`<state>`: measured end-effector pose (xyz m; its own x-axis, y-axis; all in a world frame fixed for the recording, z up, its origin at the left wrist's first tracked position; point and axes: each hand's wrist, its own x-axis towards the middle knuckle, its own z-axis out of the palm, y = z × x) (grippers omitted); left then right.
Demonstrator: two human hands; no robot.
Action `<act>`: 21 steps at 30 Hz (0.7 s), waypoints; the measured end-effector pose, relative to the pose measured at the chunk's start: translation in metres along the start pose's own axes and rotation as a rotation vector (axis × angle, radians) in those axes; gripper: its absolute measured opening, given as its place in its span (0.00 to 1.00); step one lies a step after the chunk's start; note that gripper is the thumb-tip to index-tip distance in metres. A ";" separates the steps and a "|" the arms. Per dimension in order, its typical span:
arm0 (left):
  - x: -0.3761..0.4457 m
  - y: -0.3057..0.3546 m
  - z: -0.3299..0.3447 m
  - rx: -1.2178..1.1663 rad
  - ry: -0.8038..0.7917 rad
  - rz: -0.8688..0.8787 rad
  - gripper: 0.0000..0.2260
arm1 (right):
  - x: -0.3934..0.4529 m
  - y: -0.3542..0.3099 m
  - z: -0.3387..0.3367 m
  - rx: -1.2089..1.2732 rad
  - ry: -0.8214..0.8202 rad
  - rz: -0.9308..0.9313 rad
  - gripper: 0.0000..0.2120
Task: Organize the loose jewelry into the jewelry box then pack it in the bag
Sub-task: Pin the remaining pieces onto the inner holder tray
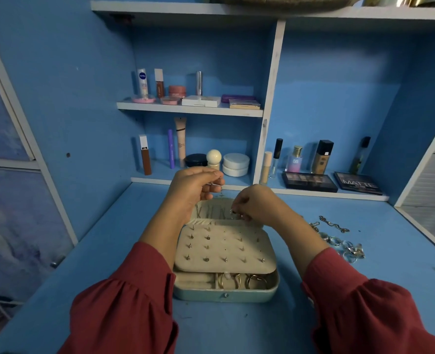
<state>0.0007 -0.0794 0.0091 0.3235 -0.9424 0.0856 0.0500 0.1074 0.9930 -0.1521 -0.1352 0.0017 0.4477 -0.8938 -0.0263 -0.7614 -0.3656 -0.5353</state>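
Note:
An open pale green jewelry box [226, 293] sits mid-table, its cream flap [224, 247] studded with several earrings. Gold hoops [239, 280] lie in its front compartment. My left hand [194, 190] hovers above the box's back edge, fingers pinched on one end of a thin chain [217, 186]. My right hand [256, 204] pinches the other end, or a small ring-like piece, by the raised lid [211, 209], where several necklaces hang. Loose rings [344, 247] and a chain bracelet [334, 224] lie on the table to the right. No bag is in view.
The blue table [109, 264] backs onto white shelves [189, 108] holding bottles, tubes and jars. Two eyeshadow palettes [309, 182] lie on the low ledge at the right. A cream round-capped bottle [214, 159] stands just behind my left hand.

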 end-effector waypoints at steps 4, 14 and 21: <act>0.001 -0.001 0.000 0.003 0.006 -0.005 0.04 | 0.003 0.002 0.006 -0.124 0.093 -0.037 0.07; -0.001 -0.002 0.002 0.029 -0.006 -0.001 0.05 | -0.005 -0.001 -0.007 -0.177 -0.146 -0.123 0.10; -0.002 -0.002 0.005 0.063 -0.029 -0.027 0.04 | -0.015 -0.010 -0.007 -0.211 -0.304 -0.076 0.18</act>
<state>-0.0046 -0.0790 0.0072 0.2957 -0.9534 0.0603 -0.0013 0.0627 0.9980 -0.1545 -0.1198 0.0134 0.6011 -0.7557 -0.2598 -0.7864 -0.5017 -0.3603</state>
